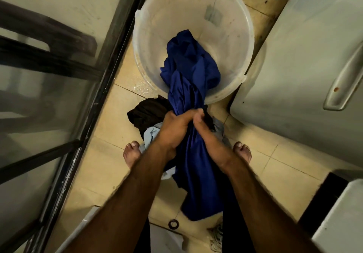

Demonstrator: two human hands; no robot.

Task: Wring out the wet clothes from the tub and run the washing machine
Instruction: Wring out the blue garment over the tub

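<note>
- The blue garment [193, 66] is the piece being worked: its upper end lies bunched inside the tub [157, 17], its middle is gathered into a rope over the near rim, and its lower end hangs down between the forearms towards the floor.
- The step in hand looks like the wringing itself — the cloth is drawn tight where the hands meet, just outside the tub.
- The left hand [172, 127] has its fingers curled round the gathered cloth, gripping it firmly.
- The right hand [206, 135] clasps the same rope just below and beside it, thumb wrapped over; the two hands touch.
- The next move probably calls for opposite twists of the wrists, then a regrip farther along, since the bunch in the tub has not been squeezed.
- Apart from this garment the tub appears to hold no other clothes; whether water stands in it I cannot tell.
- A dark garment [145, 113] and a pale blue one [151, 135] lie heaped on the tiles just beneath the hands, between the bare feet.
- A white appliance [294, 56] with a long handle stands to the right — whether it is the washing machine is unclear.
</note>
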